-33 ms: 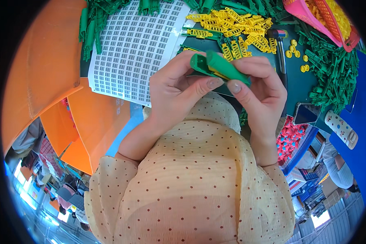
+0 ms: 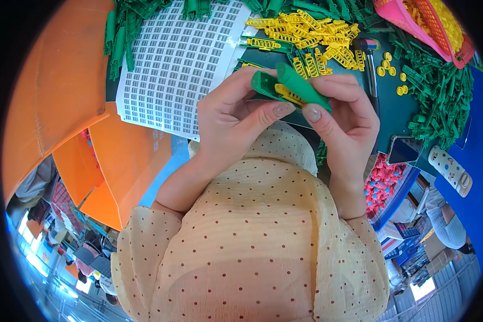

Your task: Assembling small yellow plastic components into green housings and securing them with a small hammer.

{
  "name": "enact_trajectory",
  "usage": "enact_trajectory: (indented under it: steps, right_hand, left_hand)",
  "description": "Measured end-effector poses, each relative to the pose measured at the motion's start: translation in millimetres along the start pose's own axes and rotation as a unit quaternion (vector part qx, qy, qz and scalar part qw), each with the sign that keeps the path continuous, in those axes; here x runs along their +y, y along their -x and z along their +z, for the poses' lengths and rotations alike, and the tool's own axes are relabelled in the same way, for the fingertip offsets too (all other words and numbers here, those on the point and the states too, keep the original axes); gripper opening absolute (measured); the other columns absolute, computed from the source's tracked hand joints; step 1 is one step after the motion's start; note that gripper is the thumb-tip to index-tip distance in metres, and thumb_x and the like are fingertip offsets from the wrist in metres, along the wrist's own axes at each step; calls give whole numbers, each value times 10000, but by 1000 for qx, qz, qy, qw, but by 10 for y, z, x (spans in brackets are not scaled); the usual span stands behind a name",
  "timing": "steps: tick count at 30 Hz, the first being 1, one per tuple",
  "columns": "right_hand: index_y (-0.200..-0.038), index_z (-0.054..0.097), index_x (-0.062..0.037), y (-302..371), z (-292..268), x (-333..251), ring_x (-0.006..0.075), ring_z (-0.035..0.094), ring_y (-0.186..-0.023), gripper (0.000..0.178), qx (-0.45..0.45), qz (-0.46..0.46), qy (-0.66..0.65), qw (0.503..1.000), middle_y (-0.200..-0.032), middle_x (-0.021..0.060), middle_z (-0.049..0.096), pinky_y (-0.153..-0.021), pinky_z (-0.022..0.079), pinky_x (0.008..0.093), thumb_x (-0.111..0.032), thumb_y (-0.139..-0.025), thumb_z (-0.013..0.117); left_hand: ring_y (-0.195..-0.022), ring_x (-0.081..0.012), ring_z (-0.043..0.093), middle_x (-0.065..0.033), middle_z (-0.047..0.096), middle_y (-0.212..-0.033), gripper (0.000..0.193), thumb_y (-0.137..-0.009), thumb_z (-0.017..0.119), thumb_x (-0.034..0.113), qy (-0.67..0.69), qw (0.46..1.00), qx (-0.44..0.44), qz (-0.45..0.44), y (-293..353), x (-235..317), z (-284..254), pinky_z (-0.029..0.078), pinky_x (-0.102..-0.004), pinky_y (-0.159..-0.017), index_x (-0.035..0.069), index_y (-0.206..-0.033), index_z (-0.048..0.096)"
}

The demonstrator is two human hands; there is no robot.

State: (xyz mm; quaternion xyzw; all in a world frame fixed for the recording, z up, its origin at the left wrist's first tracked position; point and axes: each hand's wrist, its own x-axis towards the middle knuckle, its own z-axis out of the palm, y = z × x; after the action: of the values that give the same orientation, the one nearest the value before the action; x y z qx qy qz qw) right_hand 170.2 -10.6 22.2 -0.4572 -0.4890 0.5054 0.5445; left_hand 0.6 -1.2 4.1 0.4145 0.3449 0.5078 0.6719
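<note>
In front of my chest, both hands hold a green plastic casing in two halves. My left hand [image 2: 236, 110] grips the left end of the lower green half [image 2: 263, 83], its thumb along the near edge. Thumb and fingers of my right hand [image 2: 346, 115] pinch the upper green half [image 2: 298, 86], which is tilted over the lower one. Between the halves shows a yellow ladder-like insert [image 2: 287, 93]. My fingers hide where the parts meet on the right. Just beyond lie green halves with yellow inserts [image 2: 265, 44] and a heap of yellow inserts [image 2: 335, 37].
A white label sheet [image 2: 172, 70] lies left. Right are a hammer-like tool [image 2: 373, 70], small yellow caps [image 2: 386, 64], piled green halves [image 2: 448, 96], a phone [image 2: 404, 149] and a patterned case [image 2: 449, 172]. A pink basket [image 2: 413, 32] stands far right, an orange box [image 2: 53, 70] left.
The upper green half has tipped slightly away from me and to the right, so more of the yellow insert shows. My right thumb has shifted a little; my left hand has stayed put.
</note>
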Motion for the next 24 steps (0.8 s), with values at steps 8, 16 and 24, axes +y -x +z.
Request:
enact_trajectory:
  steps: [8, 16, 24]
  right_hand:
    - [-1008, 666, -1, -25, 26, 40, 175, 566, -968, 247, -22, -29, 36, 999, -1015, 84, 613, -839, 457, 276, 3, -772, 736]
    - [-997, 676, 1, -23, 17, 24, 179, 574, -959, 208, -31, -7, 36, 999, -1003, 91, 623, -847, 450, 281, 9, -792, 712]
    - [-990, 682, -9, -22, 16, 12, 175, 585, -928, 219, -21, -48, 72, 996, -981, 86, 629, -819, 457, 275, 10, -776, 725]
  left_hand:
    - [-990, -157, 608, -82, 586, -1110, 272, -834, 649, -69, -19, 1000, 11, 4, -23, 29, 31, 527, -279, -856, -54, -1103, 611]
    - [-962, -160, 622, -85, 588, -1113, 269, -826, 662, -61, 7, 999, 40, -23, -12, 17, 47, 535, -276, -848, -44, -1092, 624]
    - [-967, -159, 619, -86, 598, -1094, 249, -815, 676, -56, 3, 999, 34, -8, -24, 31, 50, 538, -273, -847, -38, -1061, 641]
